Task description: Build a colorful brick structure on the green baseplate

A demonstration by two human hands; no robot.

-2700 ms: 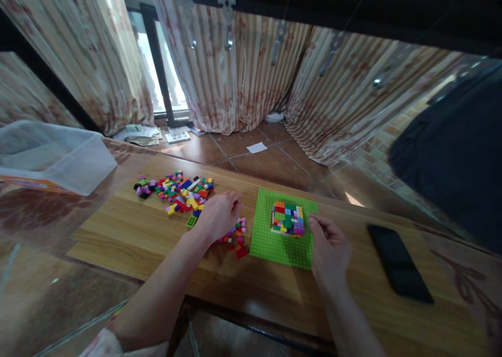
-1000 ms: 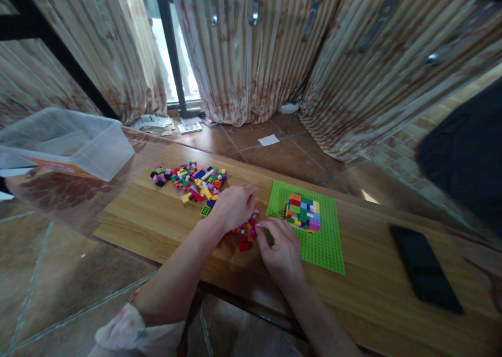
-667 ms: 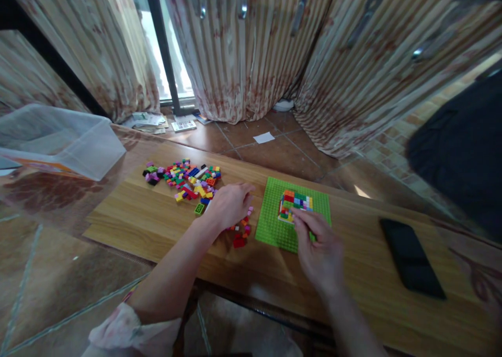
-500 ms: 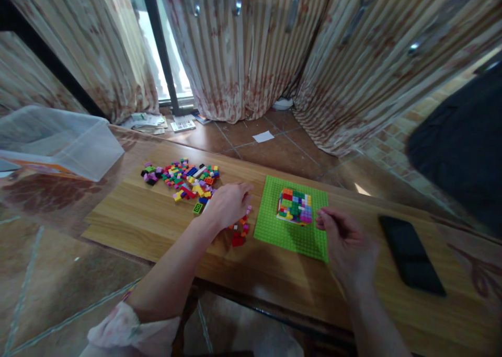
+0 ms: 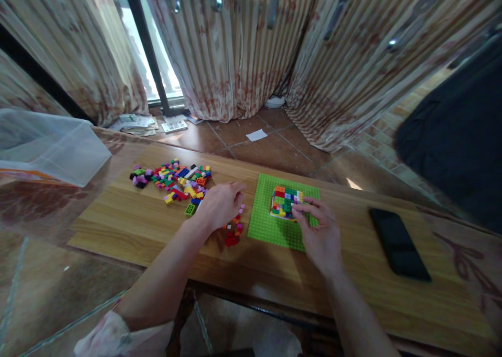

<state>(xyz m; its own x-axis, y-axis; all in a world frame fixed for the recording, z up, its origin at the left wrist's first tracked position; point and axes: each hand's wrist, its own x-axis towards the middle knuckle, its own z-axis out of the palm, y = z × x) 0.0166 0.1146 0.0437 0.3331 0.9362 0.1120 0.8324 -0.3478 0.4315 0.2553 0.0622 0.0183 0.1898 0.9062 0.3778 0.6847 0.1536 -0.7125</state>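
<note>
A bright green baseplate lies on the wooden table, with a multicoloured block of small bricks built on it. My right hand rests on the plate, its fingers curled and pinched against the right side of the block; whether a brick is in them I cannot make out. My left hand lies knuckles-up, fingers curled, over a few loose bricks just left of the plate. A larger heap of loose coloured bricks sits further left.
A black phone lies flat on the table to the right. A clear plastic bin stands at the far left. The table's near edge runs under my forearms. Curtains hang behind, and a dark shape fills the upper right.
My right hand went to the loose bricks by the left hand, back to the block, drew off to the right, and now presses against the block's right side again. The left hand stayed put.
</note>
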